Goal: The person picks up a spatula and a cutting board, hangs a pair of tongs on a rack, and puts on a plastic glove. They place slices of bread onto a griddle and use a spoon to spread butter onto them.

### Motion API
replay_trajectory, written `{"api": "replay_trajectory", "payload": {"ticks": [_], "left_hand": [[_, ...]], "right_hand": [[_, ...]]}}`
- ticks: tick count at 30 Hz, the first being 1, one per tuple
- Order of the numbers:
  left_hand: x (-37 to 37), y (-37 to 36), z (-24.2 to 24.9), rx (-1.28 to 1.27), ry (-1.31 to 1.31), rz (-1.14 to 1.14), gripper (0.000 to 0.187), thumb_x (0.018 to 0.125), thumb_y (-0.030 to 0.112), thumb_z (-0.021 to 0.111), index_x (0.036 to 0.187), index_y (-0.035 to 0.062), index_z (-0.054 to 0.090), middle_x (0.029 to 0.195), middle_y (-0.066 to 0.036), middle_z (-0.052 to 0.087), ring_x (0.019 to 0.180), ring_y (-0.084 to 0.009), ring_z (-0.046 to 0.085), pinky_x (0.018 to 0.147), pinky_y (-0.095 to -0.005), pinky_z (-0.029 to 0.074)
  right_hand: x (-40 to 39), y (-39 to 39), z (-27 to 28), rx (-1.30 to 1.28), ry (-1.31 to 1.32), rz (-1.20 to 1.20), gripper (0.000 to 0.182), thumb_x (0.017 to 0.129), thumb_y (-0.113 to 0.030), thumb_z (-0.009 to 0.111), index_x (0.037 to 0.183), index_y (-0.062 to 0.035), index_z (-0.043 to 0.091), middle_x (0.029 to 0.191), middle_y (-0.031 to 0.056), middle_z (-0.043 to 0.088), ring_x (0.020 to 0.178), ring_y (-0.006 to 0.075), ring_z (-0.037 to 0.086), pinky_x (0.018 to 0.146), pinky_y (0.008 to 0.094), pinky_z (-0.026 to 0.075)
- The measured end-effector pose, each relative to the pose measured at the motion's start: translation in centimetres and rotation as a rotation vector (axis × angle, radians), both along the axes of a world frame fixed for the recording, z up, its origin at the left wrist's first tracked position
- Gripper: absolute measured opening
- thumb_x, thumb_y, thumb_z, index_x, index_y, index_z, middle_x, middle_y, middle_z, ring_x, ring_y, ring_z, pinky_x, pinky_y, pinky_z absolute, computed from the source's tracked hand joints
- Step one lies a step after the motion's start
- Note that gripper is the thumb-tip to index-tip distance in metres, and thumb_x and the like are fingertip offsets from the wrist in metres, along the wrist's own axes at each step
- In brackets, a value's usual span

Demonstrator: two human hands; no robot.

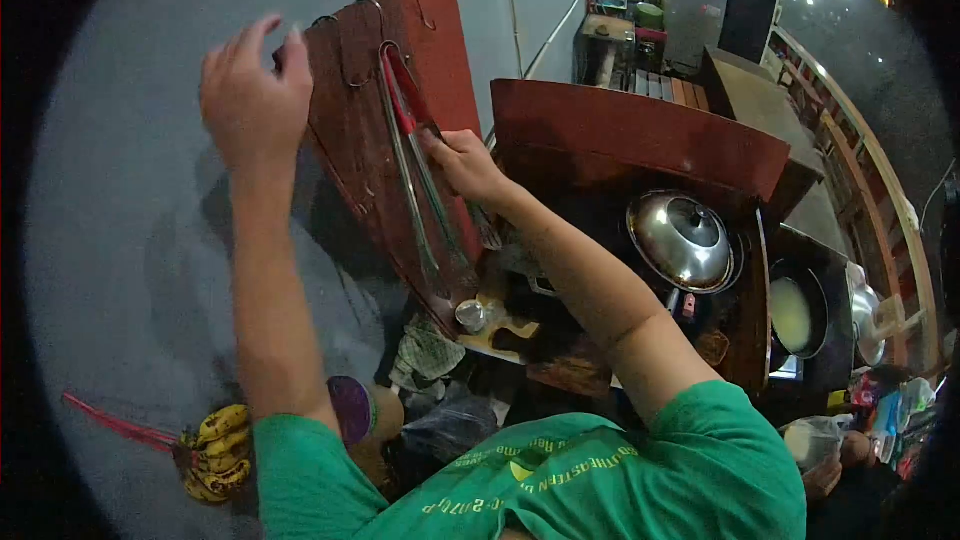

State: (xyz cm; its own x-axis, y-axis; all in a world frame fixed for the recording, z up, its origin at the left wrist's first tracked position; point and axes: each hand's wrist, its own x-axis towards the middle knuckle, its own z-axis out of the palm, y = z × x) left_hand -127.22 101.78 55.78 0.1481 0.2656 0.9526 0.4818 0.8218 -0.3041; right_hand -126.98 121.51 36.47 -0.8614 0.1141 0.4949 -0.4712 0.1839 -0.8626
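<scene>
Metal tongs with red grips [403,90] hang point-down against a reddish-brown panel [440,30], their top end just under a wire hook [373,8]. My right hand [463,166] is closed on the red grip's lower part, fingers around its edge. At the panel's upper left corner, my left hand [252,90] is raised with thumb and fingers curved apart, close to another hook [325,20]. A small dark spot shows between that thumb and the fingers.
A lidded pan [682,240] sits on the stove behind a red-brown board [640,135]. Right of it, a dark pan [797,312] holds pale liquid. A small glass jar [470,316] stands below the tongs. Bananas [220,450] hang at lower left.
</scene>
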Motion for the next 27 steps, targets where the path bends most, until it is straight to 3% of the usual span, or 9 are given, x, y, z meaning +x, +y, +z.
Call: {"api": "replay_trajectory", "payload": {"ticks": [2, 4, 8, 14, 20, 22, 24, 26, 27], "left_hand": [[-1.2, 2.8, 2.7, -0.013, -0.297, 0.228, 0.043, 0.085, 0.044, 0.069, 0.107, 0.0074, 0.072, 0.099, -0.013, 0.072, 0.094, -0.0311, 0.068, 0.080, -0.0455, 0.054], [-1.4, 4.4, 4.3, -0.086, -0.474, 0.281, 0.045, 0.084, 0.044, 0.070, 0.106, 0.0052, 0.071, 0.099, -0.017, 0.071, 0.094, -0.0335, 0.069, 0.081, -0.0464, 0.055], [-3.4, 5.1, 4.9, -0.196, -0.748, 0.331, 0.044, 0.081, 0.041, 0.071, 0.101, 0.0020, 0.072, 0.099, -0.022, 0.071, 0.088, -0.0370, 0.070, 0.080, -0.0483, 0.057], [-5.4, 3.7, 5.9, -0.342, -0.826, 0.138, 0.031, 0.081, 0.026, 0.067, 0.083, -0.0044, 0.072, 0.083, -0.023, 0.071, 0.080, -0.0345, 0.070, 0.075, -0.0437, 0.054], [-5.1, 2.5, 5.5, -0.363, -0.911, -0.066, 0.036, 0.086, 0.028, 0.066, 0.103, -0.0037, 0.071, 0.091, -0.022, 0.072, 0.083, -0.0318, 0.070, 0.080, -0.0399, 0.052], [-4.9, 2.3, 5.3, -0.340, -0.972, -0.150, 0.036, 0.088, 0.027, 0.065, 0.106, -0.0035, 0.070, 0.092, -0.020, 0.072, 0.083, -0.0291, 0.069, 0.079, -0.0388, 0.052], [-4.9, 2.2, 5.7, -0.387, -0.989, -0.141, 0.036, 0.088, 0.027, 0.065, 0.107, -0.0035, 0.070, 0.091, -0.019, 0.072, 0.082, -0.0281, 0.069, 0.078, -0.0381, 0.052], [-5.1, 1.9, 5.7, -0.428, -1.006, -0.129, 0.035, 0.089, 0.027, 0.065, 0.107, -0.0035, 0.070, 0.090, -0.018, 0.072, 0.080, -0.0272, 0.069, 0.077, -0.0374, 0.052], [-5.3, 1.9, 5.4, -0.395, -0.991, -0.173, 0.036, 0.089, 0.027, 0.064, 0.107, -0.0036, 0.069, 0.090, -0.018, 0.072, 0.079, -0.0271, 0.068, 0.077, -0.0370, 0.051]], "right_hand": [[0.0, 0.1, -0.1, 0.058, 0.004, -0.024, 0.053, 0.103, -0.038, 0.047, 0.073, 0.0038, 0.058, 0.061, 0.0046, 0.051, 0.058, 0.0127, 0.047, 0.055, 0.0342, 0.041], [0.8, -0.4, 0.4, -0.008, 0.067, 0.045, 0.050, 0.105, -0.038, 0.045, 0.071, -0.0021, 0.054, 0.056, -0.0033, 0.044, 0.049, 0.0059, 0.040, 0.043, 0.0279, 0.032], [1.0, -0.4, 0.8, -0.008, 0.078, 0.037, 0.051, 0.104, -0.040, 0.045, 0.074, -0.0009, 0.055, 0.058, -0.0033, 0.046, 0.053, 0.0061, 0.041, 0.047, 0.0279, 0.033], [0.7, -0.2, 1.2, 0.080, 0.070, -0.022, 0.056, 0.103, -0.045, 0.046, 0.072, -0.0005, 0.058, 0.060, -0.0021, 0.048, 0.054, 0.0085, 0.041, 0.049, 0.0302, 0.035], [-0.8, -1.3, 0.6, 0.063, 0.186, 0.018, 0.056, 0.103, -0.041, 0.047, 0.070, 0.0035, 0.058, 0.058, 0.0018, 0.052, 0.055, 0.0099, 0.048, 0.052, 0.0328, 0.041], [-0.5, -1.5, 0.9, 0.066, 0.067, 0.013, 0.052, 0.099, -0.037, 0.053, 0.075, 0.0075, 0.062, 0.061, 0.0132, 0.056, 0.060, 0.0192, 0.055, 0.059, 0.0388, 0.045], [-0.8, -1.9, 0.8, 0.054, 0.083, 0.020, 0.050, 0.100, -0.036, 0.051, 0.076, 0.0072, 0.061, 0.061, 0.0117, 0.054, 0.059, 0.0171, 0.053, 0.057, 0.0373, 0.044], [-0.9, -2.1, 0.7, -0.036, 0.099, 0.130, 0.051, 0.103, -0.038, 0.048, 0.071, 0.0011, 0.056, 0.061, -0.0031, 0.049, 0.055, 0.0091, 0.044, 0.050, 0.0329, 0.038], [-0.7, -2.3, 0.7, -0.085, 0.039, 0.169, 0.050, 0.104, -0.038, 0.047, 0.076, 0.0015, 0.060, 0.064, -0.0048, 0.049, 0.058, 0.0077, 0.043, 0.051, 0.0310, 0.037]]}}
